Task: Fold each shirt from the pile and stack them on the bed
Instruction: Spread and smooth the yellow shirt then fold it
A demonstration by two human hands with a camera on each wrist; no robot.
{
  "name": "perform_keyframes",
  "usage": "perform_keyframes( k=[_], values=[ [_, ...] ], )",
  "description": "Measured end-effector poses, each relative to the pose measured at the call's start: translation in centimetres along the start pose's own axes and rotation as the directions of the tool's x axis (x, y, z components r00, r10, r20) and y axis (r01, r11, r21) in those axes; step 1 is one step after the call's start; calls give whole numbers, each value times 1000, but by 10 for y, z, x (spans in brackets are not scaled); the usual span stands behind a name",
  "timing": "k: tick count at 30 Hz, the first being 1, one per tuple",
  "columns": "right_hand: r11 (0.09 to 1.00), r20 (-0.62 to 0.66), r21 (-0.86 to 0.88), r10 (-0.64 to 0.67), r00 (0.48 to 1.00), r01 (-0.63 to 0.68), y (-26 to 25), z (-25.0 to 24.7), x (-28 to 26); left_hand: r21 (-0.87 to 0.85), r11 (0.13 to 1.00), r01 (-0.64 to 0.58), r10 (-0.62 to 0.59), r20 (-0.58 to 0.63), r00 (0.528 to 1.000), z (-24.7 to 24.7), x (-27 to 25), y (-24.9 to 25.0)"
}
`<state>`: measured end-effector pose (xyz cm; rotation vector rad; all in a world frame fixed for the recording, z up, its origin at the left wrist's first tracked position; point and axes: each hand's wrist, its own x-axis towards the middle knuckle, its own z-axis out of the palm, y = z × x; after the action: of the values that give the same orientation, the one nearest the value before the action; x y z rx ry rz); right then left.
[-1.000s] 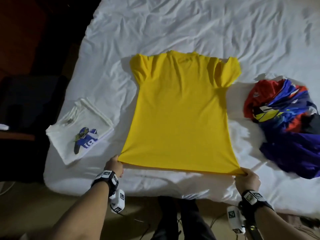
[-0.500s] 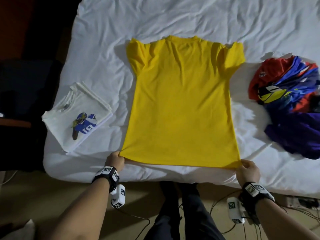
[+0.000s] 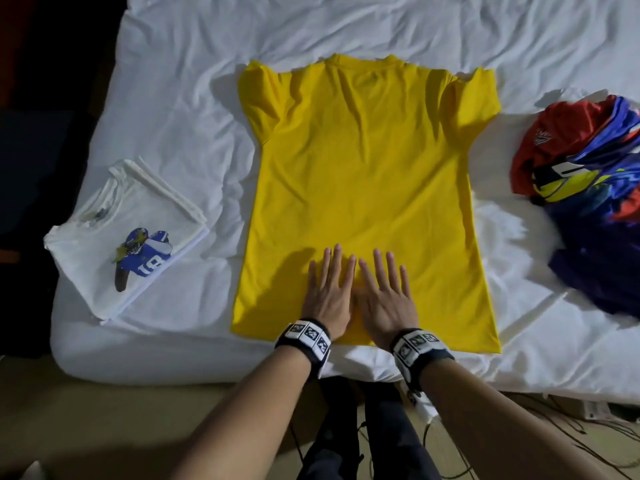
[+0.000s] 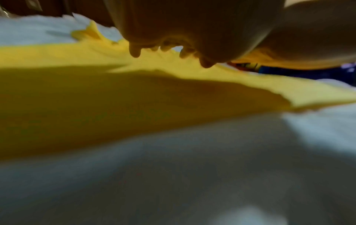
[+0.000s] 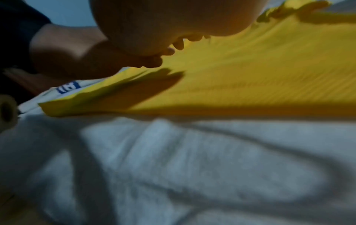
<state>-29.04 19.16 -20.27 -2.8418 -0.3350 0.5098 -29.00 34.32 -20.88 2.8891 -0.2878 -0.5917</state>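
Yellow shirt (image 3: pixel 363 174) flat on bed (image 3: pixel 194 109) under my left hand (image 3: pixel 329 292) and right hand (image 3: pixel 388 296); fingers (image 3: pixel 337 261) straight, slightly spread, pressing near hem.

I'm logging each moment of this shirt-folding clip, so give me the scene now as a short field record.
surface: white bed, sheet wrinkled
shirt in work: yellow shirt spread flat, not yet folded, collar at the far end
left hand: flat on the yellow shirt near its lower hem, fingers straight
right hand: flat beside the left hand, fingers straight
folded so far: white printed shirt to the left of the yellow one
pile left: red, blue and purple shirts to the right
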Motion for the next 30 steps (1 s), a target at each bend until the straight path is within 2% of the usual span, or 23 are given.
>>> perform_keyframes(
  k=[3, 5, 8, 11, 14, 16, 17, 18, 20, 21, 23, 25, 27, 30],
  values=[
    [995, 88, -39, 98, 991, -95, 20, 24, 10, 82, 995, -54, 52, 29, 998, 32, 4, -21],
    [990, 101, -87, 117, 988, -109, 42, 30, 8, 102, 994, -34, 31, 29, 999, 40, 0, -45],
    [975, 99, -102, 207, 973, -197, 77, 21, 4, 92, 991, 96, -93, -28, 995, 36, -11, -93],
    [941, 119, -94, 335, 935, -325, 112, 10, -1, 86, 968, 235, -236, -2, 972, 27, -21, -133],
    [870, 148, -46, 491, 858, -490, 135, -5, -2, 45, 905, 424, -426, 38, 904, 12, -20, -144],
    [842, 160, -33, 537, 828, -539, 136, -19, 6, -2, 869, 494, -494, 31, 869, -6, -6, -130],
    [854, 132, -37, 518, 845, -518, 130, -25, 15, -12, 883, 468, -468, 11, 884, -16, 5, -118],
    [885, 89, -47, 466, 880, -464, 122, -30, 25, -15, 918, 396, -396, -16, 918, -26, 19, -103],
    [952, 40, -67, 301, 953, -299, 98, -38, 55, -5, 983, 183, -183, -50, 982, -39, 54, -67],
    [974, 33, -64, 219, 975, -216, 85, -39, 71, -4, 996, 93, -93, -44, 995, -43, 74, -50],
    [994, 48, -64, 88, 995, -85, 62, -34, 101, 29, 1000, -3, 3, -9, 1000, -42, 110, -26],
    [998, 90, -58, 29, 995, -24, 58, -23, 126, 109, 994, -22, 17, 42, 999, -31, 138, -23],
    [998, 125, -55, 46, 991, -40, 73, -15, 141, 138, 990, -5, -5, 71, 997, -21, 152, -40],
    [987, 130, -42, 162, 978, -158, 117, -16, 147, 82, 986, 147, -149, 11, 989, -20, 151, -85]
  ],
)
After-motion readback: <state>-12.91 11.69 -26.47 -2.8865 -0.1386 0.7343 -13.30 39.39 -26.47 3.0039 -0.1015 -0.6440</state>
